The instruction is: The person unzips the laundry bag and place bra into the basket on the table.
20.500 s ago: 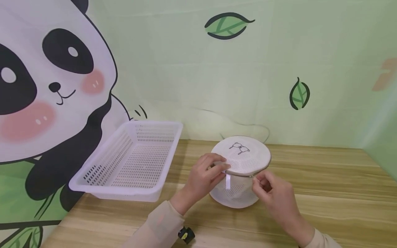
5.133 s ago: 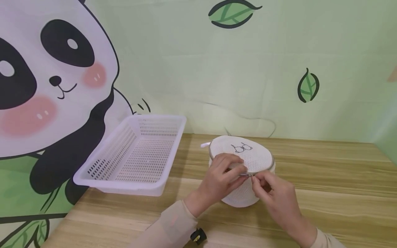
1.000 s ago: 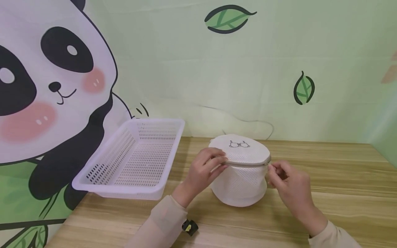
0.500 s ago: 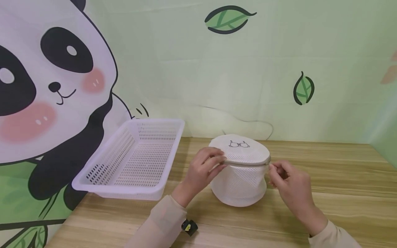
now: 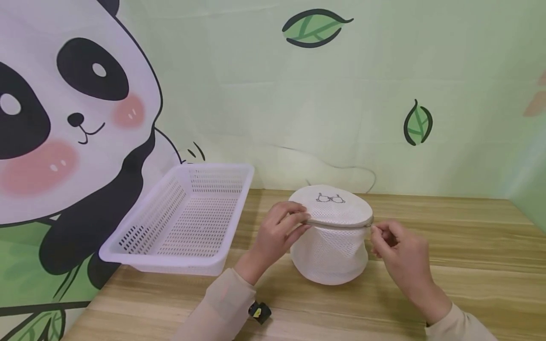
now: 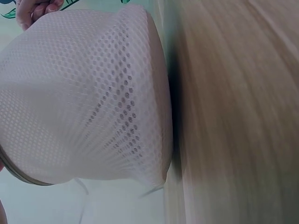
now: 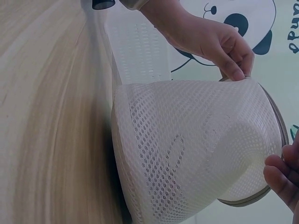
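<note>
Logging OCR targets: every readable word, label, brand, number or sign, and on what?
No complete word readable.
Dark sideways letters, pale-green panda-printed backdrop: cut off at frame edge, unreadable.
Pinkish mark, same backdrop: too blurred.
White cylindrical mesh bag: glasses drawing, no visible lettering.

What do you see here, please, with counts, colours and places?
mesh bag: 1, white, on table
zip: 1, grey, round bag's top
glasses motif: 1, dark, on bag's top
basket: 1, white, left of bag
table: 1, brown, underneath
backdrop: 1, green, behind
panda print: at least 1, black-and-white, left
leaf prints: at least 3, green, backdrop
thin line: 1, grey, behind bag
faint print: 1, orange, far right
lettering: 1 piece, dark, right-wrist view
small object: 1, black, by left sleeve
left hand: 1, on bag's rim
right hand: 1, at zip
sleeves: 2, beige, below hands
</note>
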Demonstrator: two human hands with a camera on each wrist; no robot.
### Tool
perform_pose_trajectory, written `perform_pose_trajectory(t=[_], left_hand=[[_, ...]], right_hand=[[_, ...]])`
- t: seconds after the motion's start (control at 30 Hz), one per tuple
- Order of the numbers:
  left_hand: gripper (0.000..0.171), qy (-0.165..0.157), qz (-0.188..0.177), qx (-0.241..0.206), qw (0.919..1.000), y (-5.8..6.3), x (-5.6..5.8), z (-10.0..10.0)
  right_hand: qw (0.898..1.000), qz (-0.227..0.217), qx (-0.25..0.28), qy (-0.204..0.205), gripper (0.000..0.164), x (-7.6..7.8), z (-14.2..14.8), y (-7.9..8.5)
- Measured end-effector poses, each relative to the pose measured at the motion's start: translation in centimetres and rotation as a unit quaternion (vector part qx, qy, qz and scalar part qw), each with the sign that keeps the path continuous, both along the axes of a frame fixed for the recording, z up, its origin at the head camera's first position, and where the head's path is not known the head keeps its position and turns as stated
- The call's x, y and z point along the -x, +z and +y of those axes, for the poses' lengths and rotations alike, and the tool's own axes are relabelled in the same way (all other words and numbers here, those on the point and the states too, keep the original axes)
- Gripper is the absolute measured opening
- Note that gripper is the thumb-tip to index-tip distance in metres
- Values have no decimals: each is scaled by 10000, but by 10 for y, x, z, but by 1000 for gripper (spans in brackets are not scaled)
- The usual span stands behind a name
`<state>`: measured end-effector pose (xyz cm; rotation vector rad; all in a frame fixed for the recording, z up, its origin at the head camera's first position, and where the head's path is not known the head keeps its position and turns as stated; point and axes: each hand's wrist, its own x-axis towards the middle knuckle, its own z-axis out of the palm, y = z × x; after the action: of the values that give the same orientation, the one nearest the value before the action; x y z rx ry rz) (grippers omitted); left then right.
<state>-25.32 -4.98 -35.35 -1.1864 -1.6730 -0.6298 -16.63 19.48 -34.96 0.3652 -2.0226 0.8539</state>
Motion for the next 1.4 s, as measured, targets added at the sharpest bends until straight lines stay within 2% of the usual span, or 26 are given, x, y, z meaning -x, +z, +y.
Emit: perform_pose_trajectory(t=[0.53, 0.8, 0.97, 1.1, 1.4], left_hand=[[21, 407, -496, 240, 9976, 2, -2, -2], [23, 396, -999, 166, 9941, 2, -1, -2], [25, 394, -1280, 350, 9904, 2, -4, -3], [30, 353, -1412, 607, 9875, 2, -5, -4], [37, 260, -1618, 828, 9830, 7, -10, 1]], right_hand=[[10000, 38, 46, 61, 12, -4, -5, 2], [9996, 108, 81, 229, 15, -5, -7, 2], [9995, 106, 67, 292, 16, -5, -10, 1], [9994, 104, 57, 319, 16, -6, -12, 1], [9995, 84, 24, 305, 16, -8, -14, 0]])
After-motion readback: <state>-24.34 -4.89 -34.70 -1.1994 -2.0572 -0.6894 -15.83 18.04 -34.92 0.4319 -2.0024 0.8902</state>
